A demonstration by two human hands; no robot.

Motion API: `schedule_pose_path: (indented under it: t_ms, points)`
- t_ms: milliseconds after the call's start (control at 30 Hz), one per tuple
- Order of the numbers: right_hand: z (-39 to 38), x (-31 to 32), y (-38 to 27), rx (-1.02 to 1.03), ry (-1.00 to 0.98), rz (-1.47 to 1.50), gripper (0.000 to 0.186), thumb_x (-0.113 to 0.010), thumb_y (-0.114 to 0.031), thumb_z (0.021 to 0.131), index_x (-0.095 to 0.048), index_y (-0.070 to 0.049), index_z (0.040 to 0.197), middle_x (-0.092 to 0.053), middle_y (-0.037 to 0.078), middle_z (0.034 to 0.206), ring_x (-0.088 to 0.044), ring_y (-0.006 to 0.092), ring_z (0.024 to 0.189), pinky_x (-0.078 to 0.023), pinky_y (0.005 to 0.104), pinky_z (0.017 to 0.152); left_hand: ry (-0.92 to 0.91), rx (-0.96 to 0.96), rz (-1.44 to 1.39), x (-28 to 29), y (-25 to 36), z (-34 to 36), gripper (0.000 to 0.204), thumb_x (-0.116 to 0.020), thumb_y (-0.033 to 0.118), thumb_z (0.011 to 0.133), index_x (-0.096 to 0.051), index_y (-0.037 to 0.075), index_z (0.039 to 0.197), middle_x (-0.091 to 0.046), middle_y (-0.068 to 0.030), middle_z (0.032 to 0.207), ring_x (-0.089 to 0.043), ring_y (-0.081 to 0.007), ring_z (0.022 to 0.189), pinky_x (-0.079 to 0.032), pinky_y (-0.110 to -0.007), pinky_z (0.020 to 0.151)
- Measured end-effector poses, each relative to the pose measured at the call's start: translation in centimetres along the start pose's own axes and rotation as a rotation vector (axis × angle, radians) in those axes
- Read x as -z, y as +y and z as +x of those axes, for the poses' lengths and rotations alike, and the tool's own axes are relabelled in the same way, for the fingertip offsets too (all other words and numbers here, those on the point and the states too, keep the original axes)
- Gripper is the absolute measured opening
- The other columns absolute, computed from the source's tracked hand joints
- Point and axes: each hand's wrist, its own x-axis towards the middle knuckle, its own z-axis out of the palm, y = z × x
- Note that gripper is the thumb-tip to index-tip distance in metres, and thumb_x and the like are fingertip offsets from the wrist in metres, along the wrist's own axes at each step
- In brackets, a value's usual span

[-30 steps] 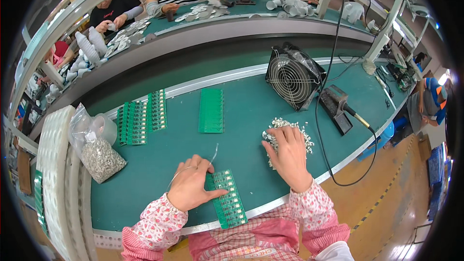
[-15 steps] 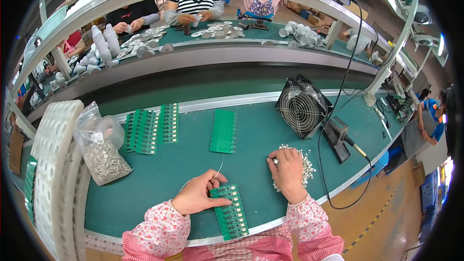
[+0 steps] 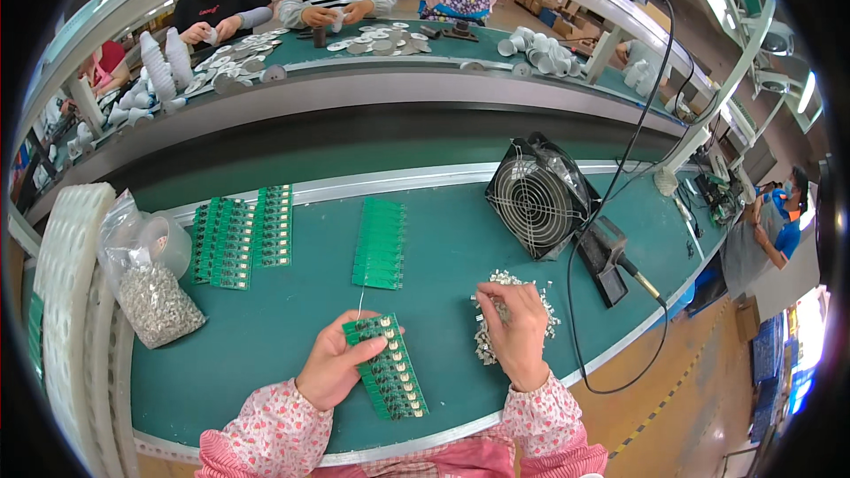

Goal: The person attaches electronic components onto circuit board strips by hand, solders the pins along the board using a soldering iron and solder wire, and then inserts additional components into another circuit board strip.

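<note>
My left hand [image 3: 335, 363] grips a green circuit board panel [image 3: 396, 379] near its far end, thumb on top. Rows of small light parts and dark chips cover the panel, which tilts above the bench's near edge. From the same hand rises a thin pale wire [image 3: 361, 298], probably solder. My right hand [image 3: 521, 332] is over a loose pile of small white connectors [image 3: 484, 347], thumb and fingers drawn together; whatever they pinch is hidden. Beyond my left hand lies another green panel [image 3: 380, 243], with no light parts visible on it.
Several populated panels [image 3: 241, 239] lie left, beside a plastic bag of small parts [image 3: 158, 308] and white foam trays [image 3: 66, 301]. A black fan [image 3: 536, 204] and a soldering iron [image 3: 639, 279] in its stand are at right, its cable looping nearby. People work at the bench opposite.
My left hand has lifted the panel off the bench edge and tilted it. My right hand's fingers have drawn together over the connectors. The whole view has shifted slightly.
</note>
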Motion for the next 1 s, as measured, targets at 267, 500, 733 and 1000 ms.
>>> schedule_pose_path:
  t_ms: [267, 500, 733, 1000]
  points:
    - [0.6, 1.0, -2.1, -0.119, -0.124, 0.199, 0.019, -0.071, -0.002, 0.074, -0.068, -0.005, 0.093, -0.063, 0.007, 0.074, -0.058, 0.0204, 0.065, -0.047, 0.0312, 0.059, 0.084, -0.093, -0.003, 0.0, -1.1, -0.9, 0.025, -0.064, 0.002, 0.083, -0.054, 0.002, 0.106, -0.063, -0.0071, 0.093, -0.062, -0.0149, 0.084, -0.052, -0.031, 0.075]
    - [-0.7, 1.1, -5.0, -0.445, -0.244, 0.564, 0.014, -0.069, -0.004, 0.080, -0.067, 0.000, 0.094, -0.069, 0.007, 0.084, -0.065, 0.0116, 0.073, -0.051, 0.0243, 0.068, 0.134, -0.056, -0.058, -0.8, -1.5, -1.5, 0.023, -0.062, 0.005, 0.086, -0.052, 0.002, 0.107, -0.063, -0.0079, 0.096, -0.061, -0.0154, 0.086, -0.051, -0.030, 0.076]
    - [-1.0, -0.1, -5.5, -0.494, -0.240, 0.746, 0.013, -0.067, -0.008, 0.084, -0.066, -0.001, 0.095, -0.067, 0.006, 0.089, -0.063, 0.0116, 0.079, -0.051, 0.0257, 0.068, 0.091, -0.166, 0.141, -1.7, -1.5, -0.7, 0.028, -0.061, 0.006, 0.087, -0.047, 0.003, 0.111, -0.063, -0.0150, 0.103, -0.063, -0.0205, 0.090, -0.053, -0.034, 0.077]
    - [-1.1, -1.7, -6.6, -0.722, -0.379, 1.129, 0.018, -0.064, -0.018, 0.088, -0.061, -0.001, 0.092, -0.064, 0.004, 0.086, -0.058, 0.0093, 0.080, -0.047, 0.0241, 0.066, 0.128, -0.288, 0.346, -0.7, -2.9, -0.6, 0.028, -0.064, 0.010, 0.087, -0.050, 0.001, 0.109, -0.064, -0.0091, 0.097, -0.062, -0.0128, 0.082, -0.051, -0.028, 0.072]
